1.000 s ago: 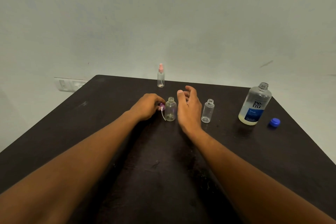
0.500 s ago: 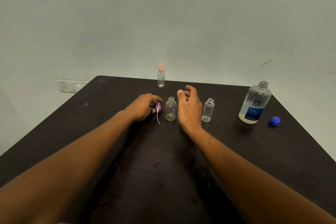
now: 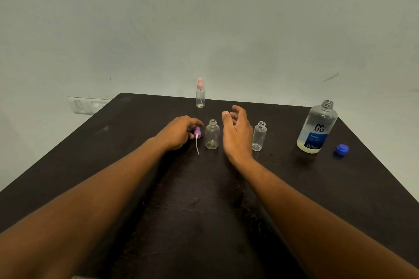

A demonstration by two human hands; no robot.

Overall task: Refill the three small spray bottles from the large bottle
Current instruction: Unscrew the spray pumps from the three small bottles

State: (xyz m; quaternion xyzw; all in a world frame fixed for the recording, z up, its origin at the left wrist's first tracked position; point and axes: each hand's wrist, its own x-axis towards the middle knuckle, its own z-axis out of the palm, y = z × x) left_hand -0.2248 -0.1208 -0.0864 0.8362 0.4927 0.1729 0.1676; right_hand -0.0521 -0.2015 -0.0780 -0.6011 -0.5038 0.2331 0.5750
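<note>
The left hand (image 3: pixel 179 132) pinches a purple sprayer (image 3: pixel 197 132), its white tube trailing toward the person onto the table (image 3: pixel 136 165), just left of the round bottle (image 3: pixel 212 135), which stands open and looks nearly empty. The right hand (image 3: pixel 237 133) hovers between that bottle and the slim one (image 3: pixel 259 136), fingers loosely curled and holding nothing. The slim bottle is open too; its sprayer is not in sight. A third, pink-topped bottle (image 3: pixel 200 93) stands capped near the far edge. The big bottle (image 3: pixel 317 128) sits well to the right, uncapped, with only a shallow layer of liquid visible at its base, its blue cap (image 3: pixel 341 149) just beside it. The step in hand seems to be parking the sprayer before pouring. Lay it down flat and clear of the round bottle, so the tube cannot roll or snag when the hand lifts away. Then the right hand can cross to the big bottle, going over or behind the slim one, which is light and would tip at a brush. With necks this narrow, steady each small bottle with the left hand and tilt the big one slowly.
</note>
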